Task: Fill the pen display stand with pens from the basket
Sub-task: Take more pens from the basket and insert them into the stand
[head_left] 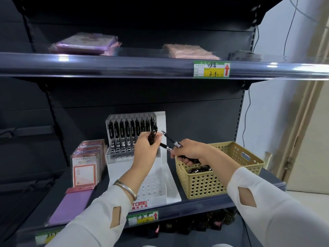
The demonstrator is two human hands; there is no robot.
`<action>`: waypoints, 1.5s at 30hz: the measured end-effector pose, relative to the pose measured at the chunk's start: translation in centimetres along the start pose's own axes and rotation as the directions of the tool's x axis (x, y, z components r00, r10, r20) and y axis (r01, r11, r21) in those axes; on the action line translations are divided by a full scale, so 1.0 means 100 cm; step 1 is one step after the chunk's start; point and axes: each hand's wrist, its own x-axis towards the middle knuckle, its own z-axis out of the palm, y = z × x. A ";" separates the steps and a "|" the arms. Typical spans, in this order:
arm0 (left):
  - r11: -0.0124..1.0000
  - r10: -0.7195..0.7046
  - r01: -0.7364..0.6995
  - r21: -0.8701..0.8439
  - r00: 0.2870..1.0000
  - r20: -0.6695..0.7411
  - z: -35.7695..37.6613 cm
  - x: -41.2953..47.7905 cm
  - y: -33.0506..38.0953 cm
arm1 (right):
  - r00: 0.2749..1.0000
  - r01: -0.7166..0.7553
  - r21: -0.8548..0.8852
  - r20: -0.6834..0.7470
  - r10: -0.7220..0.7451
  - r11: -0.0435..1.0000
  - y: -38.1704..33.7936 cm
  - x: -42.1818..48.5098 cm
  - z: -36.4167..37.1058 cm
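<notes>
A white stepped pen display stand [167, 186] stands on the middle shelf; its top row holds several black pens [124, 134] upright, while the lower tiers show bare holes. My left hand [146, 150] pinches one black pen [152, 135] at the right end of that top row. My right hand [190, 151] grips a bundle of black pens [170, 139] whose tips point up-left, just above the left rim of the tan perforated basket [204, 182]. More black pens [199, 169] lie inside the basket.
Packaged notebooks [87, 163] stand left of the stand, and a purple pack [71, 205] lies in front of them. The upper shelf edge [124, 65] carries pink packs. Dark items sit on the shelf below. A wall and door frame are to the right.
</notes>
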 end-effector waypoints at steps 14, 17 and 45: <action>0.872 -0.173 -0.119 0.475 0.832 0.528 0.002 -0.001 -0.015 | 0.998 0.028 -0.445 0.056 -0.004 0.895 0.004 -0.003 -0.008; 0.887 -0.188 -0.069 0.456 0.848 0.496 0.000 -0.002 -0.016 | 0.998 0.004 -0.318 0.067 0.018 0.948 0.005 -0.002 -0.010; 0.831 -0.308 0.483 -0.276 0.813 0.494 0.014 -0.017 -0.001 | 0.958 0.229 0.202 -0.219 -0.184 0.952 -0.004 0.003 0.002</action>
